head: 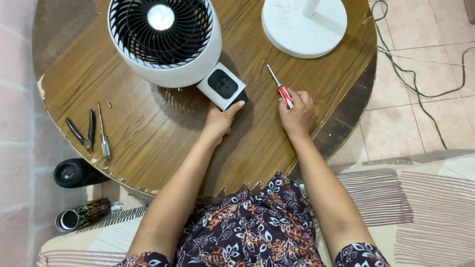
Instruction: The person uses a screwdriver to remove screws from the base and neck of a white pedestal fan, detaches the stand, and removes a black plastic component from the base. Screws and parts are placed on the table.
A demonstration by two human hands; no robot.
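A white fan head (166,42) with a dark grille lies face up on the round wooden table (148,143). Its white neck block (221,85), with a black round socket, points toward me. My left hand (221,120) grips the underside of that block, thumb up against its edge. My right hand (297,114) rests on the table to the right and holds a screwdriver (279,87) with a red and black handle, its shaft pointing up and left. The white round fan base (304,25) stands at the far right of the table.
Black-handled pliers (81,132), a second thin screwdriver (103,134) and a small screw (109,105) lie at the table's left edge. A dark cylinder (74,173) and a patterned can (81,214) sit below it. Green cables (420,74) trail over the tiled floor at right.
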